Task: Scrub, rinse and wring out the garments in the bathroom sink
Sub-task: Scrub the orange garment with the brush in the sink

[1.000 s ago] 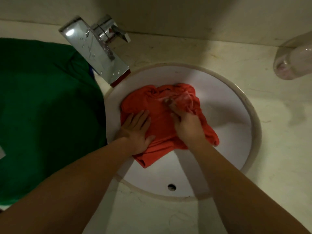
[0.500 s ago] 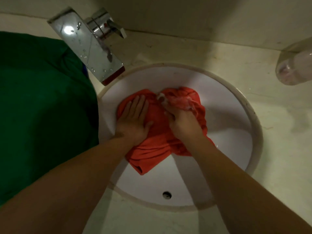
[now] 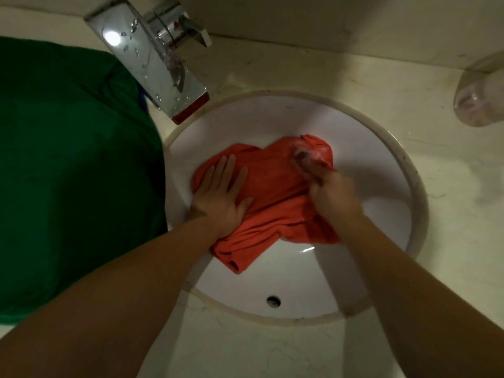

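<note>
An orange-red garment [image 3: 272, 192] lies bunched in the round white sink [image 3: 381, 148]. My left hand [image 3: 221, 195] presses flat on its left part, fingers straight and spread. My right hand [image 3: 332, 195] is blurred with motion. Its curled fingers grip a small pale pink object [image 3: 308, 155] and hold it against the garment's far right corner. What that object is I cannot tell. A large green garment [image 3: 68, 173] lies heaped on the counter to the left of the sink.
A chrome faucet [image 3: 152, 61] with water drops juts over the sink's far left rim; no water runs. A clear container [image 3: 480, 96] lies at the right edge on the pale marble counter [image 3: 450, 214]. The overflow hole [image 3: 273, 301] sits in the near sink wall.
My right hand pushed the pink object away and to the right across the garment. My left hand stayed flat on the fabric. The camera shifted slightly.
</note>
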